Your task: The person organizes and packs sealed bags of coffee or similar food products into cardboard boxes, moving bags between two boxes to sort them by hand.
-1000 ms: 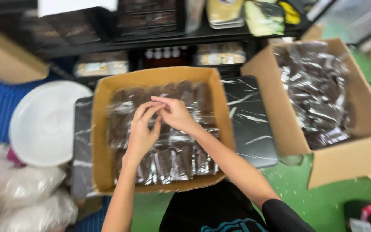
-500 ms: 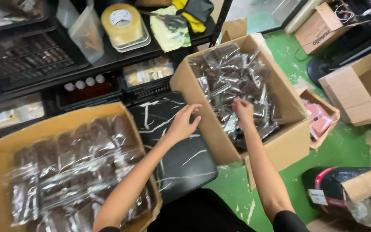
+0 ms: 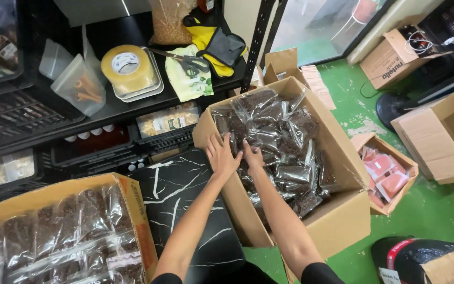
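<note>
Both hands, left hand (image 3: 222, 155) and right hand (image 3: 251, 156), reach side by side into the cardboard box (image 3: 337, 221), fingers among its clear bags of dark product (image 3: 282, 142), grip not discernible; slippery film could slide free and spill beside the box.

Your hands (image 3: 235, 155) reach into a brown cardboard box (image 3: 337, 221) filled with clear bags (image 3: 277, 139) of dark brown pieces. Beside it you have a black board (image 3: 185, 205) veined with thin white lines, like marble. The second box (image 3: 137, 221) at your left is a yellower tan and holds the same dark brown bags. The floor (image 3: 432, 210) is green with pale worn patches. On the black shelf (image 3: 106, 108) you see a beige tape roll (image 3: 127, 68) and a yellow-and-grey glove (image 3: 214, 39). A small box (image 3: 366, 142) holds pink packets (image 3: 384, 176).
</note>
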